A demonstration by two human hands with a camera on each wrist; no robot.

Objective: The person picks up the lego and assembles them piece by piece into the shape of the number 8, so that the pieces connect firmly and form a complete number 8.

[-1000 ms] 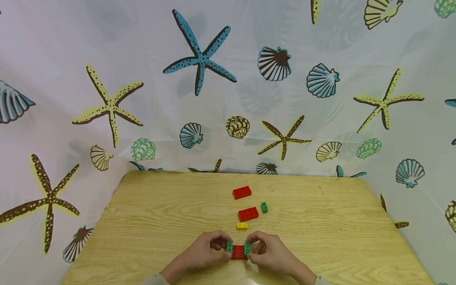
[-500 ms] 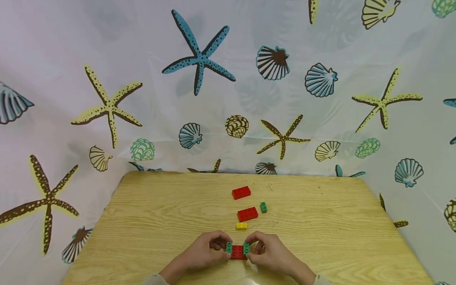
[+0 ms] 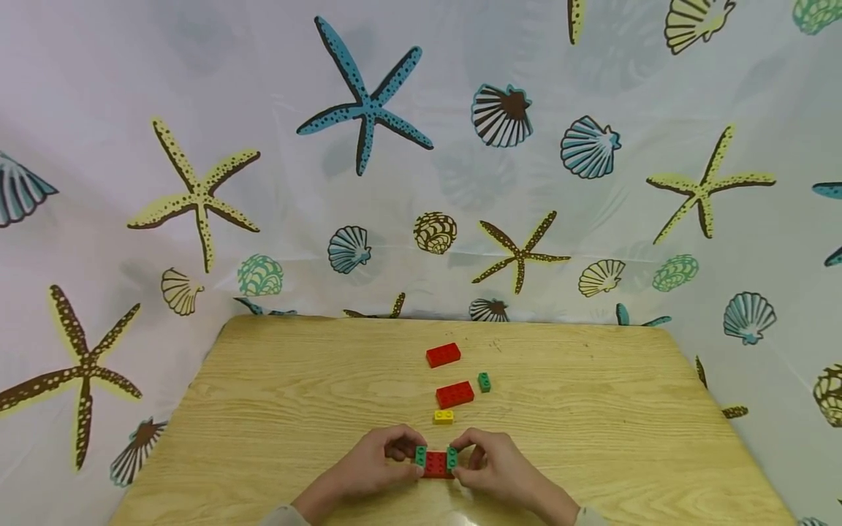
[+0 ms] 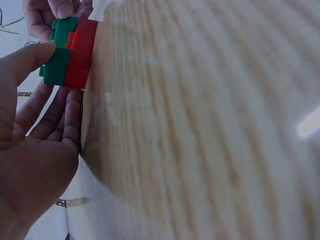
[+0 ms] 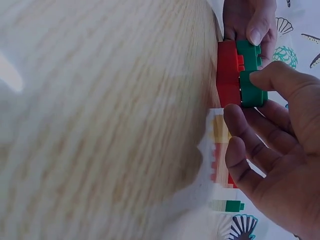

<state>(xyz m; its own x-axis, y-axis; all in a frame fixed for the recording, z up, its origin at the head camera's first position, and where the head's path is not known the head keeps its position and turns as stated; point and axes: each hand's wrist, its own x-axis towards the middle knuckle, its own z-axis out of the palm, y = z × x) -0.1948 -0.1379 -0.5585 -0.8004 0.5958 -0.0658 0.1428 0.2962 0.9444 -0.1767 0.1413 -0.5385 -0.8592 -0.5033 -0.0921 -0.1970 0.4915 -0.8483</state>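
A red studded brick (image 3: 435, 464) lies on the table between the two hands in the head view. Across its left end sits a green brick (image 3: 420, 456), which the left hand (image 3: 375, 462) pinches between thumb and fingers. The right hand (image 3: 498, 467) pinches a second green brick (image 3: 452, 459) across the right end. Bare red studs show between the two green ones. In the right wrist view, a thin seam runs between the red brick (image 5: 227, 75) and the nearer green brick (image 5: 253, 92); whether it is fully pressed down I cannot tell.
Beyond the hands lie a yellow brick (image 3: 444, 417), a red brick (image 3: 455, 394), a small green brick (image 3: 484, 382) and another red brick (image 3: 444, 355). The wooden table (image 3: 296, 380) ends at a patterned curtain (image 3: 395, 183) at the back and sides.
Both hands keep the same pinch on the green bricks. The whole head view has shifted slightly, so everything appears a little farther left.
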